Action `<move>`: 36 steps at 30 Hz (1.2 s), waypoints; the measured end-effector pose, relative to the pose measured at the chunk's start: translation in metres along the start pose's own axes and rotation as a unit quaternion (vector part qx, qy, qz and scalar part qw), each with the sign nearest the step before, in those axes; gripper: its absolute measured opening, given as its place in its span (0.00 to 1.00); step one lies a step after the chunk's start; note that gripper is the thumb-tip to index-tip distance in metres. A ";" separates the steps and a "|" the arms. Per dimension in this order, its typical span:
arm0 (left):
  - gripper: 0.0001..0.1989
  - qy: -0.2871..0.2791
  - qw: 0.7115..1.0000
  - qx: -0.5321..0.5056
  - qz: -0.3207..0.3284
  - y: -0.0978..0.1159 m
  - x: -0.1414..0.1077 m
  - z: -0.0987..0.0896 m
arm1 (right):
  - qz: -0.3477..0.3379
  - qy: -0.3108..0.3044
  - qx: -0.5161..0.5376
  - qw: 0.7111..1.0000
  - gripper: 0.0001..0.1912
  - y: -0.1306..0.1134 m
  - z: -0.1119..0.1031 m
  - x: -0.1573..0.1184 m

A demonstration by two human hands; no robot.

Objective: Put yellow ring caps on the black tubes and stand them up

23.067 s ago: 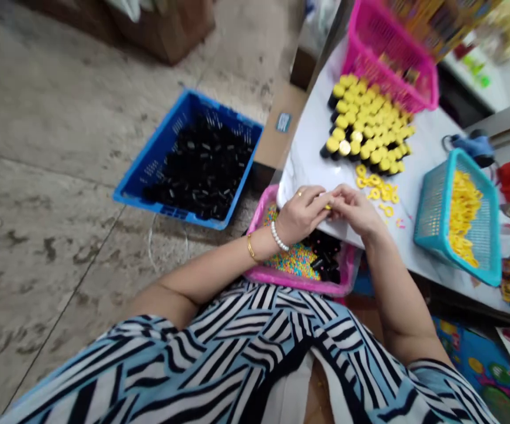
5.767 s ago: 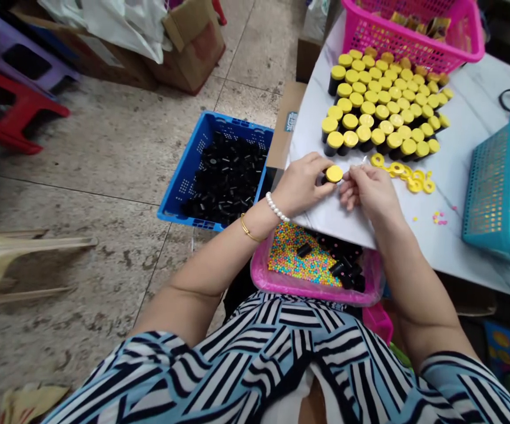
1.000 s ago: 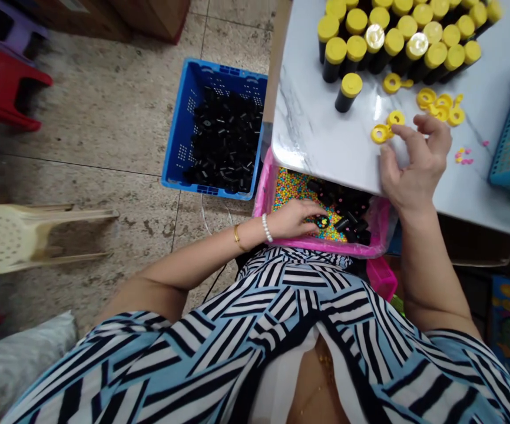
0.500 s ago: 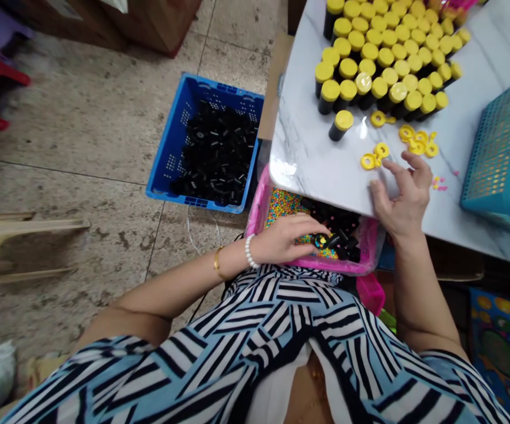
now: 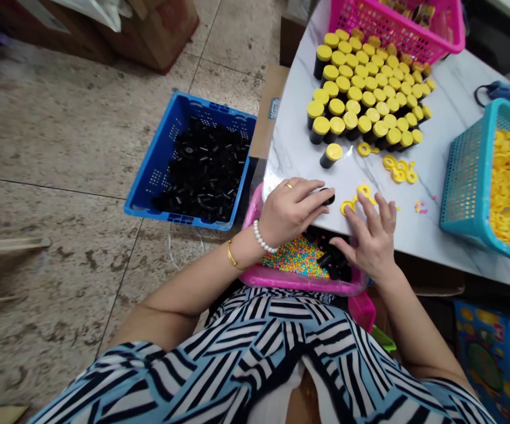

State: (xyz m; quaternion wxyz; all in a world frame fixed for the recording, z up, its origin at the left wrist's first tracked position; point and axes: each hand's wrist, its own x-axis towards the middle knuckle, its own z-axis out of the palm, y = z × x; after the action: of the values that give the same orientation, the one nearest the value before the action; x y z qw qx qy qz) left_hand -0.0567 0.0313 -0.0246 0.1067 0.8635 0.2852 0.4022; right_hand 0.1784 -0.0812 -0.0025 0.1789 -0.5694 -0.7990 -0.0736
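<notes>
My left hand [image 5: 292,206] rests at the edge of the white marble table [image 5: 290,147], shut on a small black cylinder [image 5: 327,196] whose end shows past my fingers. My right hand [image 5: 370,235] is spread open, its fingertips at two yellow plastic rings [image 5: 355,199]. A single yellow-capped black bottle [image 5: 331,155] stands just above my left hand. Behind it is a dense block of yellow-capped black bottles [image 5: 361,94]. Several more yellow rings [image 5: 398,169] lie to the right of the bottle.
Under the table edge sits a pink tray [image 5: 281,280] holding colored beads and black cylinders. A blue crate [image 5: 158,159] of black cylinders stands on the tiled floor at left. A teal basket [image 5: 462,200] of yellow rings and a pink basket [image 5: 436,29] stand on the table.
My left hand has risen from the pink tray to the table edge with the black cylinder. My right hand has moved left and down to the yellow rings. The view has shifted slightly.
</notes>
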 end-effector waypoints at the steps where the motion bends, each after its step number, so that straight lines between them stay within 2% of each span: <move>1: 0.17 0.005 1.000 0.004 0.006 0.001 -0.002 0.000 | -0.019 -0.015 0.014 1.000 0.43 0.001 -0.001 -0.001; 4: 0.19 0.019 0.999 0.027 0.021 0.002 -0.007 0.001 | -0.053 -0.068 0.068 0.994 0.40 0.009 -0.008 -0.002; 8: 0.20 0.043 0.997 0.054 0.030 0.002 -0.009 0.005 | -0.045 -0.085 0.097 0.991 0.29 0.030 -0.014 0.007; 12: 0.19 0.050 0.998 0.043 0.018 0.007 -0.010 0.009 | -0.016 -0.051 0.048 0.997 0.18 0.060 -0.006 0.042; 15: 0.17 0.038 0.999 0.019 -0.017 0.011 -0.010 0.011 | -0.022 -0.011 0.035 0.999 0.10 0.071 0.001 0.066; 17: 0.20 0.032 0.999 0.010 -0.043 0.012 -0.010 0.011 | -0.033 0.002 0.027 0.999 0.08 0.064 0.003 0.068; 20: 0.28 0.039 0.995 0.024 -0.090 0.014 -0.008 0.011 | -0.046 0.021 0.017 0.999 0.11 0.040 0.007 0.046; 22: 0.25 0.039 0.992 0.038 -0.115 0.016 -0.006 0.009 | -0.037 0.037 0.012 0.999 0.14 0.025 0.007 0.026; 24: 0.18 0.029 0.990 0.043 -0.130 0.018 -0.002 0.006 | 0.006 0.035 0.017 0.999 0.18 0.015 0.005 0.015; 26: 0.16 0.019 0.989 0.043 -0.143 0.019 0.002 0.003 | 0.080 0.005 0.081 0.994 0.19 0.009 -0.002 0.018; 28: 0.16 0.005 0.988 0.043 -0.149 0.020 0.005 0.001 | 0.162 -0.050 0.228 0.959 0.20 0.006 -0.011 0.034; 30: 0.15 -0.005 0.988 0.045 -0.144 0.020 0.007 0.001 | 0.221 -0.100 0.391 0.888 0.20 0.002 -0.018 0.056; 32: 0.15 -0.007 0.989 0.050 -0.139 0.021 0.007 0.001 | 0.251 -0.118 0.482 0.831 0.18 -0.003 -0.019 0.077; 36: 0.14 -0.009 0.989 0.050 -0.136 0.022 0.006 0.001 | 0.298 -0.100 0.521 0.794 0.18 -0.011 -0.010 0.099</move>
State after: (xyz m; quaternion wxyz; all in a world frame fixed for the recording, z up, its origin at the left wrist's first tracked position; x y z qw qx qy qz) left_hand -0.0441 0.0174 -0.0123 0.1198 0.8247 0.4185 0.3610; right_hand 0.1414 -0.0011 0.0443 0.3806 -0.6041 -0.5206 0.4683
